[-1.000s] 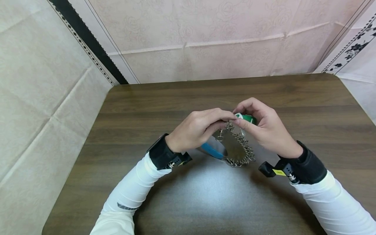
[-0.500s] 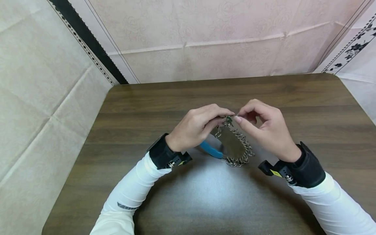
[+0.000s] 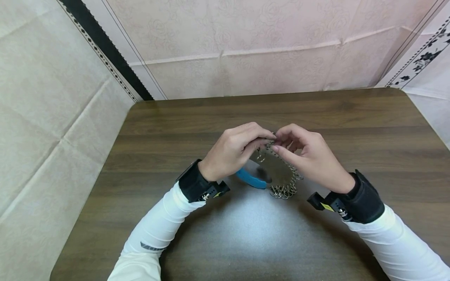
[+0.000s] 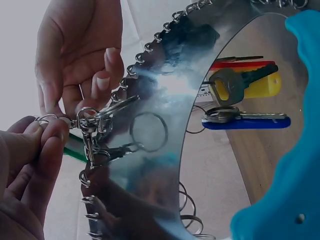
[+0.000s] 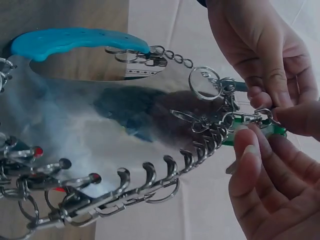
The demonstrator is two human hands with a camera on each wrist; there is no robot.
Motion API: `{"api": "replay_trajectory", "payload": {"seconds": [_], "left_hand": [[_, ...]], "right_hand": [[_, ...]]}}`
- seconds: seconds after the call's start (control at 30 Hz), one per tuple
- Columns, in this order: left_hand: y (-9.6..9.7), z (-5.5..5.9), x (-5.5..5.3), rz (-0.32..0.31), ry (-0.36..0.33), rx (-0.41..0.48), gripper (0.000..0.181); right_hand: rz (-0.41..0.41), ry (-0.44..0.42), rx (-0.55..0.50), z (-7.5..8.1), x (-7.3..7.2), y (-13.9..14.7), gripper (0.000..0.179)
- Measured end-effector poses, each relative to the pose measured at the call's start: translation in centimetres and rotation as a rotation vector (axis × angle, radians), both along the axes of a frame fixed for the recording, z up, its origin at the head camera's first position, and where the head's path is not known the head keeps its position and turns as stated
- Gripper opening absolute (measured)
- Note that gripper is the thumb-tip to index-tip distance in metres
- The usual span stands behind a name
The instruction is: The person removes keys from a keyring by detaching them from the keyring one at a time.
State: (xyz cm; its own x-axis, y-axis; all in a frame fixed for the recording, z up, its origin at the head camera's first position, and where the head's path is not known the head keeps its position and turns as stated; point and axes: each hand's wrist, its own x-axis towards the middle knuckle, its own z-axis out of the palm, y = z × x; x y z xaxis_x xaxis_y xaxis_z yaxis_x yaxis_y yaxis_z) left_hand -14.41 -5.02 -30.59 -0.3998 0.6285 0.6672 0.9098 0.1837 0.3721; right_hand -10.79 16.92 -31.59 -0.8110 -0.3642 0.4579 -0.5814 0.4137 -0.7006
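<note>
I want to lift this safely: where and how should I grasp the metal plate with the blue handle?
Probably round the blue handle, from the person's near-left side: it lies there, its wavy inner edge beside an opening suits fingers, and hooks line the metal plate opposite.

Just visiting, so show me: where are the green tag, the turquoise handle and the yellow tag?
Green tag (image 4: 75, 148): left wrist view, on its short visible strip.
Turquoise handle (image 4: 301, 182): left wrist view, on its broad lower part.
Yellow tag (image 4: 273, 87): left wrist view, on its exposed right end.

Two hands (image 3: 236, 152) (image 3: 309, 158) — one blue handle (image 3: 251, 180)
</note>
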Motion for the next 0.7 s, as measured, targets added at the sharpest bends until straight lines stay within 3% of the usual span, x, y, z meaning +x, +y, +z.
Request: {"api": "replay_trajectory", "payload": {"seconds": [0.5, 0.7], "left_hand": [[0.10, 0.14, 0.08, -0.009, -0.004, -0.012, 0.018], [0.09, 0.17, 0.11, 0.000, -0.020, -0.009, 0.016]], "right_hand": [[0.049, 0.014, -0.136, -0.75, -0.03, -0.56, 0.015], [0.094, -0.028, -0.202, -0.83, -0.02, -0.85, 0.018]]}}
